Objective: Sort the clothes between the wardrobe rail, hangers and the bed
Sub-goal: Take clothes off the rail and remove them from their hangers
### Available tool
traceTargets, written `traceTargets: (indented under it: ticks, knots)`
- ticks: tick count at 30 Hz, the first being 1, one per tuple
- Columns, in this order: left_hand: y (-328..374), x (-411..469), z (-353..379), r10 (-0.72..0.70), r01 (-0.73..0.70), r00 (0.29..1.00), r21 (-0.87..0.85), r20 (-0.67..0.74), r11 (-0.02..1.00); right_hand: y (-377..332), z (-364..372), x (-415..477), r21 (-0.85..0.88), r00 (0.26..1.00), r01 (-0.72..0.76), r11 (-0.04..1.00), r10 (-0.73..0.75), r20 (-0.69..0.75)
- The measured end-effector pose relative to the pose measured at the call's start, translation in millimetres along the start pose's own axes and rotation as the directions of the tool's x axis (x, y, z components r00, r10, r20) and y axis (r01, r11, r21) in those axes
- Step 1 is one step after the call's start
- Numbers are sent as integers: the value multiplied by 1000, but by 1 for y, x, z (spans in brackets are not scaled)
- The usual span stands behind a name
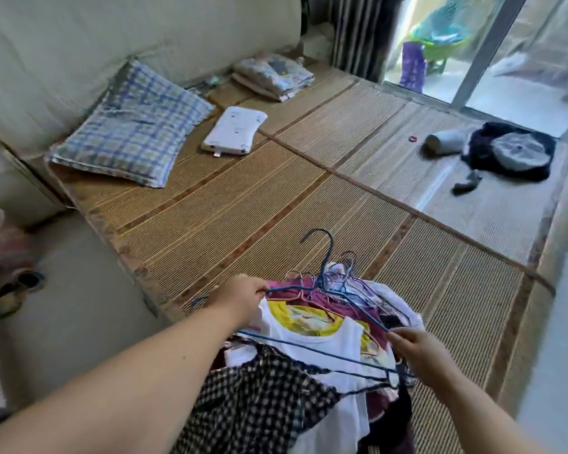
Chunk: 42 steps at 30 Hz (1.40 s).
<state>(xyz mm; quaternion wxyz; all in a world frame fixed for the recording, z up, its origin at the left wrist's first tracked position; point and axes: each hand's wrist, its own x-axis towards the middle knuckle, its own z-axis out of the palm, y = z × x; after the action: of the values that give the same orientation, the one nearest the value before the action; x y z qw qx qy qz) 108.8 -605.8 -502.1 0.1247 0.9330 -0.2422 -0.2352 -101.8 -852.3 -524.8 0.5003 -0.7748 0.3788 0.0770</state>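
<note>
A heap of clothes on wire hangers lies at the near edge of the bed (243, 204), which is covered by a bamboo mat. On top is a blue wire hanger (323, 276) with its hook pointing up. My left hand (240, 298) pinches the hanger's left end. My right hand (417, 350) pinches its right end. Under it lie a white top with yellow trim (322, 342), a maroon garment (312, 294) and a black-and-white checked garment (253, 407). Several more wire hangers (351, 273) stick out of the heap.
A checked pillow (128, 126) and a white flat pad (233, 131) lie at the head of the bed, with folded laundry (273, 77) behind. A dark pile of clothes (509, 152) and a grey cylinder (443, 144) lie at the far right. A glass door (492, 54) stands beyond.
</note>
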Motion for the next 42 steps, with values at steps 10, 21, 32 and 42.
traceTargets:
  ticks: [10,21,32,42]
  knots:
    - [-24,24,55,-219,219,961,20,169,976,23,50,62,-257,999,6,966,4,37]
    - [-47,-83,-77,-196,201,970,18,-143,980,-178,140,23,-412,768,640,649,-521,373]
    - [-148,-353,-211,-401,553,675,65,-619,830,-385,285,-198,-89,114,993,77,-804,583]
    - [-179,-588,-241,-530,756,174,-232,-830,612,-458,378,-433,204,-339,941,-270,-760,555]
